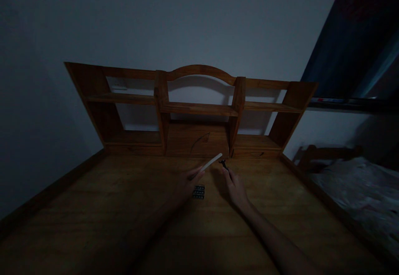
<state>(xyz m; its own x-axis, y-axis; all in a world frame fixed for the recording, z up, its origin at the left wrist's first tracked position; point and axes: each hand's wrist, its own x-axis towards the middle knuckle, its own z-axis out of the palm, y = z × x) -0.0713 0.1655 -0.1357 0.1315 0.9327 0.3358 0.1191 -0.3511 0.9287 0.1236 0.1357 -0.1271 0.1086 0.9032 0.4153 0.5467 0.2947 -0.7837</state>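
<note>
My left hand (190, 180) is closed around the lower end of a thin, pale, flat stick (212, 161) with a rounded tip. The stick slants up to the right. Close by, my right hand (235, 187) grips a small dark tool (224, 164) with a short crosswise head; its exact kind is too dim to tell. The tool's head is near the stick's tip, with a small gap between them. On the desk beside my left wrist lies a small black rectangular piece (198, 192) with rows of lighter dots.
Both forearms reach over a wooden desk (131, 192) with raised side edges. A wooden shelf unit (199, 109) rises at its back against a pale wall. To the right are a window (358, 59) and a bed with crumpled plastic-like covering (358, 192). The room is dim.
</note>
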